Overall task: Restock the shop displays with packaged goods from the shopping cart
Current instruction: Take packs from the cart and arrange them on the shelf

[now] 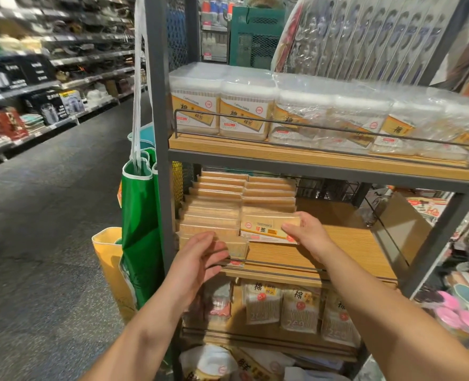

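Forearms, two, bare, reach up from the bottom edge toward a display rack [160,111] with a grey metal frame and wooden shelves.

Top shelf [310,158]: clear tubs of cotton swabs [219,105] at the left, two in view at the front, and a plastic-wrapped bundle of the same tubs [379,119] to their right, all behind a thin wire rail.

Middle shelf [346,243]: two rows of flat clear toothpick boxes [216,204] standing one behind another on the left half; the right half is bare wood.

Lower shelf: bags of cotton swabs [299,309] standing side by side, with more packets below, partly hidden.

Hanging on the rack's left post: a green apron [139,229] on white straps, with a yellow one [109,259] beside it.

Background left: a long aisle of stocked shelves [49,86], blurred. Right edge: pink lids [464,317] and other goods, unclear.

Right hand [307,232]: fingers and thumb clamped on the right end of the front toothpick box [266,226] in the right row, label facing forward.

Left hand [197,259]: thumb and fingers closed around the front box [234,244] of the left row, at the shelf's front edge.
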### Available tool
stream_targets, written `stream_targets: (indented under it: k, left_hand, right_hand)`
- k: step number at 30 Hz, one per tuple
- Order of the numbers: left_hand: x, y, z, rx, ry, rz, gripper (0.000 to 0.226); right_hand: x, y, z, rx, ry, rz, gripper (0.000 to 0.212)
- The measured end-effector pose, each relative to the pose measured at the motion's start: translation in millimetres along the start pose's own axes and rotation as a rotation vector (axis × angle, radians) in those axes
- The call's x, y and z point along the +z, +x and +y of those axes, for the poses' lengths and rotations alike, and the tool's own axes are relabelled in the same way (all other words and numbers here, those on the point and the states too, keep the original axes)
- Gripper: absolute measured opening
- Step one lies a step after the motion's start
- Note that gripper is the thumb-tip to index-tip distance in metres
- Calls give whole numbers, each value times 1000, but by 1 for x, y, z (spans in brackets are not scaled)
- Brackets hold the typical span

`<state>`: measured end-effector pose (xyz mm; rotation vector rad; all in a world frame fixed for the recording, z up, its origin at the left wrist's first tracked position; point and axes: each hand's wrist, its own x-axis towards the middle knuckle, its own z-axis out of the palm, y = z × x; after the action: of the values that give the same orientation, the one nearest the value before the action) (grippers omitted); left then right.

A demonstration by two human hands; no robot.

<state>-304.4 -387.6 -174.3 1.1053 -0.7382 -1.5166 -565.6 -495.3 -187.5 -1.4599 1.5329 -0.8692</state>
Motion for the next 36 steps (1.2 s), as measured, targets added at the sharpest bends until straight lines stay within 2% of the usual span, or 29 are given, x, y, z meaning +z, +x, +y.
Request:
stream_targets:
  k: [4,9,13,18,20,22,25,27,31,33,36]
  left_hand:
    - [1,-2,-2,-13,23,-16,19]
    - [-3,-3,-7,-43,-7,15,23]
    - [-1,-8,-14,-78,-16,2,20]
    - [21,-13,-19,-54,47,-21,15]
    - [34,-14,-26,-44,78,-22,12]
    - [54,-17,-36,-53,105,-31,10]
    - [102,-24,-57,-83,129,-77,6]
    - [145,-36,-76,-109,168,-157,7]
    - [243,-82,-132,-167,217,-366,13]
    - [294,-109,-169,-232,261,-525,14]
    - [365,-152,-225,-378,334,-762,12]
  right_hand:
    - [6,9,7,-30,-181,101,30]
    - [14,15,12,40,-45,261,42]
    - [11,22,10,100,-104,244,52]
    - [5,12,8,148,-44,229,82]
    - [-2,-10,5,97,43,229,75]
    - [-19,-38,8,50,125,243,59]
    - [-62,-88,22,15,188,249,32]
    - [-103,-133,41,29,168,310,22]
    - [-190,-245,99,169,163,478,13]
    - [-231,-308,138,272,197,573,7]
    - [-279,-403,186,416,272,755,8]
